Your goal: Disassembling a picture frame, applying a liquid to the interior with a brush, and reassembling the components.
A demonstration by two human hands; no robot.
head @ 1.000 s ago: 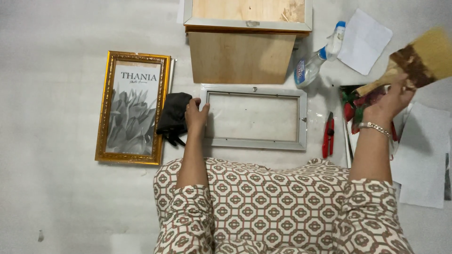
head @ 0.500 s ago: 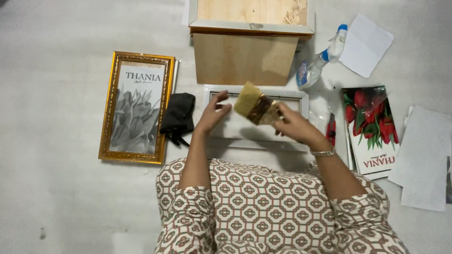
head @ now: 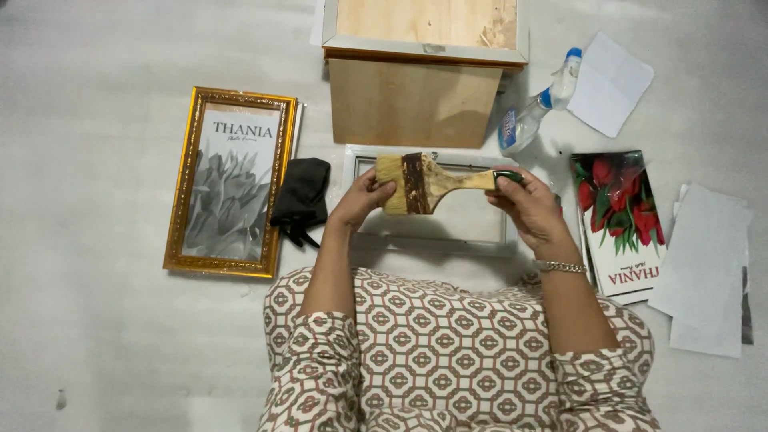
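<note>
Above the white frame [head: 432, 240], the right hand [head: 532, 210] grips the brush [head: 436, 182] handle while the left hand [head: 360, 202] pinches its bristles; a level brush would serve best.

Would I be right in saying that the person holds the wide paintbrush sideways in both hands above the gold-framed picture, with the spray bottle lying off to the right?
Not quite. The head view shows the paintbrush held sideways between the left hand and right hand above the white frame, not the gold-framed picture, which lies apart to the left. The spray bottle does lie to the right.
</note>
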